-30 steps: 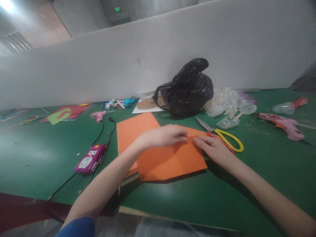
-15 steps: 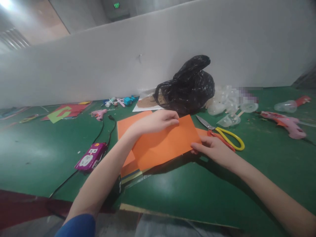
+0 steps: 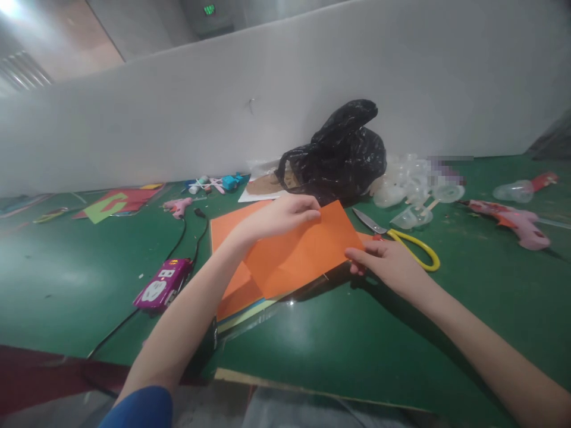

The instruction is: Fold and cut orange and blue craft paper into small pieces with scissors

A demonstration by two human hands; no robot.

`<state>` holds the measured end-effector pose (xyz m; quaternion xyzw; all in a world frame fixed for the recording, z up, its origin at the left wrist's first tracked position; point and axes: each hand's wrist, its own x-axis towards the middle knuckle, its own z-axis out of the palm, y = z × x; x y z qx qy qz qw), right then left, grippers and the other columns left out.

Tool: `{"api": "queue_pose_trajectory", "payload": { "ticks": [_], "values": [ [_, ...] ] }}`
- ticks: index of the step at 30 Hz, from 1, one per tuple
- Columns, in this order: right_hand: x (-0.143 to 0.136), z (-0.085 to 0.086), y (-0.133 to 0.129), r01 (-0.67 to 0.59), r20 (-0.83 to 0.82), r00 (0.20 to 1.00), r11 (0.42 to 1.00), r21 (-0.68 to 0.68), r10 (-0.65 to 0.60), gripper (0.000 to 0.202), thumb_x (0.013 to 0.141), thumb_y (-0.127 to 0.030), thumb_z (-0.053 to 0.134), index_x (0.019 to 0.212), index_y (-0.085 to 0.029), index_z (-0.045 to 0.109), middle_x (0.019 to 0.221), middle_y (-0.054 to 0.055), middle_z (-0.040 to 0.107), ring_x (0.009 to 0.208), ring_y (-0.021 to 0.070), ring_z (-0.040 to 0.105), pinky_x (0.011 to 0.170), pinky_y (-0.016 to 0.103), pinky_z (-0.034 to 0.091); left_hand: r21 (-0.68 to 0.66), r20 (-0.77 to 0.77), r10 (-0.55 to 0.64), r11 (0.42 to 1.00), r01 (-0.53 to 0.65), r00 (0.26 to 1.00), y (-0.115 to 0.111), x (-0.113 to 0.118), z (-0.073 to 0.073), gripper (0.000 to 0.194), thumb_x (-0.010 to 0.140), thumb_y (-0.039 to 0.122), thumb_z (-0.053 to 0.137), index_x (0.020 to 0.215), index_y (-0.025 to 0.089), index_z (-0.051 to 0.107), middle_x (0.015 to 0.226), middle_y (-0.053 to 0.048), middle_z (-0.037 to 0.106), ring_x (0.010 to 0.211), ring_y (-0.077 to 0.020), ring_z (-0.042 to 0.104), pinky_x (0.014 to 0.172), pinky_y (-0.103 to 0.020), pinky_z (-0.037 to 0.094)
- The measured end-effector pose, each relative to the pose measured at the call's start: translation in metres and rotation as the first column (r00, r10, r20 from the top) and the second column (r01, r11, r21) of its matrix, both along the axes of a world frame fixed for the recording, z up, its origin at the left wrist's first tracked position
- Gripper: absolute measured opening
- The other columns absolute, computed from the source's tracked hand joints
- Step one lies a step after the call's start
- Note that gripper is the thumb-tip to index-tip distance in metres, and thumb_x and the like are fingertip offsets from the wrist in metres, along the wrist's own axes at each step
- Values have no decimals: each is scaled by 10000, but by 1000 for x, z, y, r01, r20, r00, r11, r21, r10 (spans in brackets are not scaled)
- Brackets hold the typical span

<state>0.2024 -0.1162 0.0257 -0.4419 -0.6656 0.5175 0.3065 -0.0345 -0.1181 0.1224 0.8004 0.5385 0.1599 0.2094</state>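
Note:
An orange sheet of paper [image 3: 298, 258] is raised at an angle over a stack of coloured paper [image 3: 234, 294], whose top sheet is orange as well. At the sheet's right corner, my right hand [image 3: 386, 261] pinches it, thumb on top and fingers beneath. My left hand [image 3: 285, 217] reaches across the stack with its fingers closed at the sheet's far edge. Just beyond my right hand lie scissors [image 3: 413, 244] with a yellow and a red handle, the red one mostly hidden.
A black plastic bag [image 3: 343, 160] and clear plastic cups [image 3: 413, 190] stand along the white partition [image 3: 178, 131]. Pink glue guns [image 3: 513, 223] lie right and left. A purple power strip [image 3: 165, 284] with cords sits left of the stack. Green and red paper [image 3: 107, 207] lies farther left.
The sheet's near corner has shifted up and to the right, baring more of the stack below. My right fingers have curled further under the sheet; my left hand has hardly moved.

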Motion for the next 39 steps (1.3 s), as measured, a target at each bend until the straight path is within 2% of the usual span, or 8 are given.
{"api": "queue_pose_trajectory", "payload": {
  "ticks": [6, 18, 23, 29, 34, 36, 38, 39],
  "values": [
    [2, 4, -2, 24, 12, 1000, 1000, -5, -24, 499, 708, -652, 741, 539, -188, 674, 528, 37, 634, 518, 158, 579, 548, 299, 485, 4, -4, 9, 1000, -9, 1000, 1, -1, 0, 272, 943, 411, 463, 941, 207, 642, 917, 2, 669, 843, -165, 587, 721, -261, 408],
    [-3, -2, 3, 18, -232, 972, 997, -79, -36, 562, 705, -737, 704, 572, -196, 635, 596, 12, 608, 609, 140, 561, 647, 271, 495, 17, 45, 74, 997, -75, 996, 8, -7, -6, 277, 943, 445, 484, 927, 211, 632, 870, 17, 644, 794, -149, 561, 683, -266, 378],
    [-2, 1, 2, 158, -183, 969, 985, -65, -168, 535, 717, -704, 702, 530, -208, 623, 591, 14, 606, 601, 141, 550, 632, 259, 490, 23, 51, 69, 997, -71, 996, 3, -2, -6, 256, 939, 416, 482, 917, 206, 627, 863, 11, 641, 775, -146, 561, 684, -267, 393],
    [3, -6, 6, 258, -231, 934, 962, -90, -272, 505, 751, -653, 724, 541, -207, 615, 610, 12, 585, 623, 148, 538, 630, 269, 467, -174, 89, 83, 983, -66, 993, -6, 6, 1, 253, 922, 463, 500, 872, 221, 552, 729, 33, 586, 614, -134, 607, 606, -270, 427],
    [7, -4, 7, 304, -245, 921, 952, -34, -303, 470, 796, -641, 686, 632, -210, 592, 619, -14, 506, 617, 149, 481, 599, 274, 415, -369, 35, 64, 928, -46, 997, -15, 5, 4, 241, 950, 459, 467, 935, 224, 517, 831, 0, 675, 603, -158, 670, 659, -312, 506],
    [9, 6, 4, 301, -170, 941, 953, 21, -293, 420, 820, -625, 667, 732, -215, 650, 672, -9, 538, 629, 153, 496, 580, 270, 402, -259, -96, 85, 960, -108, 992, -21, 7, 3, 243, 970, 448, 446, 1037, 228, 524, 893, -36, 698, 710, -212, 693, 677, -344, 516],
    [10, 17, 0, 281, -76, 959, 954, 106, -274, 397, 850, -609, 637, 747, -226, 655, 674, -14, 536, 599, 145, 476, 533, 263, 366, 68, -215, 154, 987, -143, 964, -30, 15, 3, 267, 981, 401, 468, 1162, 210, 514, 1038, -96, 695, 949, -282, 681, 800, -405, 516],
    [11, 23, -3, 260, -36, 966, 955, 141, -258, 403, 863, -607, 619, 721, -230, 636, 637, -23, 506, 562, 137, 445, 507, 263, 344, 257, -242, 186, 959, -122, 952, -35, 20, 4, 287, 981, 365, 493, 1211, 192, 506, 1147, -131, 668, 1095, -308, 631, 896, -439, 490]
  ]
}}
